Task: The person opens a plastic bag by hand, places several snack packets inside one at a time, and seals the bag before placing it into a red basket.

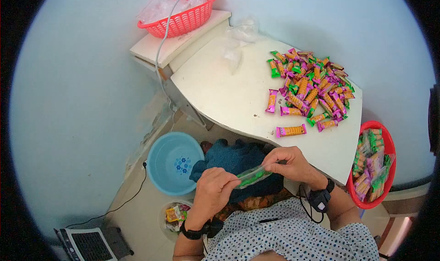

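Note:
Above my lap, a clear plastic bag (pixel 252 177) with green-ended packets inside is stretched between my two hands. My left hand (pixel 212 191) pinches one end of it with thumb and fingers. The opposite end is gripped by my right hand (pixel 293 165), near the table's front edge. How many packets are in the bag cannot be made out. On the white table (pixel 215 82), beyond my hands, lies a heap of small biscuit packets (pixel 311 87) with purple or green ends. One purple-ended biscuit packet (pixel 291 131) lies closest to my right hand.
A red basket (pixel 389 146) at right holds filled bags. Another red basket (pixel 192 23) with clear plastic bags stands at back left. Loose clear bags (pixel 243 32) lie on the table. On the floor are a blue basin (pixel 158 158), a bin (pixel 162 217) with wrappers and a black-grilled appliance (pixel 91 245).

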Available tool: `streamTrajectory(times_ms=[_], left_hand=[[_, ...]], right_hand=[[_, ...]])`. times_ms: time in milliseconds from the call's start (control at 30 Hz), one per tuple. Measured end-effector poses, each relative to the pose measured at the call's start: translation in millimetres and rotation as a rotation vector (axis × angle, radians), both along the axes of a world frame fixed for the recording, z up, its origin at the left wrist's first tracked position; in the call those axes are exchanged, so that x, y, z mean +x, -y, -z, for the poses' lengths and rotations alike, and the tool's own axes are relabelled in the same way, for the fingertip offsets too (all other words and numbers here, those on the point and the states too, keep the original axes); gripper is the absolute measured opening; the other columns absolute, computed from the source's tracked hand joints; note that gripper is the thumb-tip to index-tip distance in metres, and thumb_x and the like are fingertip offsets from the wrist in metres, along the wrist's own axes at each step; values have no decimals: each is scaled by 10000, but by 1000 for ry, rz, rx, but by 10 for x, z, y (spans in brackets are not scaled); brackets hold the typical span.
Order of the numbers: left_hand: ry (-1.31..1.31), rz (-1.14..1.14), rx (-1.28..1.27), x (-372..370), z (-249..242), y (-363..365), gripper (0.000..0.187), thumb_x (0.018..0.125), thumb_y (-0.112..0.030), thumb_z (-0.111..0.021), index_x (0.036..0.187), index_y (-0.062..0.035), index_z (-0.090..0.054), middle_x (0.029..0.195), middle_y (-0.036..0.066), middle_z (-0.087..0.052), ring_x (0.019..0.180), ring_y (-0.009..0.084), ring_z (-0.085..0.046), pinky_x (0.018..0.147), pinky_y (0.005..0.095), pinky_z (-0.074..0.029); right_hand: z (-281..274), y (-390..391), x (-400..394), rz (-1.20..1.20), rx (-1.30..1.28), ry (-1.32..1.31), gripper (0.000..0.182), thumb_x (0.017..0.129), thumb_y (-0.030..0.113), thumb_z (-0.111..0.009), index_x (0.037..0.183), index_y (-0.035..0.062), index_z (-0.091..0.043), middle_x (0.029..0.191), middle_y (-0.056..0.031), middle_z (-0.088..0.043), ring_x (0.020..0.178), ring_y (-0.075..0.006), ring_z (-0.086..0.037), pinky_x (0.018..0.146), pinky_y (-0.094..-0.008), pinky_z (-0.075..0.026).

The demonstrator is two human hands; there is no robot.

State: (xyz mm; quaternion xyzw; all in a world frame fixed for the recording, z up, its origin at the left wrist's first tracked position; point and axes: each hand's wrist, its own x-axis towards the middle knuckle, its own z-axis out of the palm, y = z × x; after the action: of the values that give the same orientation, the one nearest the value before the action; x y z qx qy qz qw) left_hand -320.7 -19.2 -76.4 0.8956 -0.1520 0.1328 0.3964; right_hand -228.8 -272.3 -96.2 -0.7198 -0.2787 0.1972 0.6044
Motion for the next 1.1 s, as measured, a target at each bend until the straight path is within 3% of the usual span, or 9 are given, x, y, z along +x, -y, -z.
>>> streamTrajectory(times_ms=[300,500,700,1100], left_hand=[[-98,26,-95,2,53,-166,98,810,-131,-764,834,-51,-712,723,94,-645,672,278,-619,610,364,-474],[-155,-12,40,-1,29,-284,180,782,-180,-791,887,-49,-727,795,108,-680,735,290,-647,666,390,-499],[107,-86,144,59,-218,-3,264,755,-224,-807,927,-47,-714,914,142,-690,861,338,-648,767,419,-515],[57,-18,27,114,-6,234,59,805,-98,-723,820,-54,-688,793,110,-659,773,318,-632,708,430,-495]], right_hand=[[-30,-23,-5,94,30,23,54,855,67,-743,854,14,-730,838,-63,-715,788,-135,-668,714,-274,-531],[-2,-63,15,98,31,14,65,842,67,-753,827,11,-723,821,-61,-712,769,-138,-667,696,-276,-527],[-61,-137,-17,62,9,68,77,839,80,-756,824,13,-720,802,-62,-705,748,-141,-663,679,-280,-520],[-49,-170,-49,60,41,22,80,839,78,-755,875,19,-715,865,-56,-690,819,-141,-647,724,-279,-512]])
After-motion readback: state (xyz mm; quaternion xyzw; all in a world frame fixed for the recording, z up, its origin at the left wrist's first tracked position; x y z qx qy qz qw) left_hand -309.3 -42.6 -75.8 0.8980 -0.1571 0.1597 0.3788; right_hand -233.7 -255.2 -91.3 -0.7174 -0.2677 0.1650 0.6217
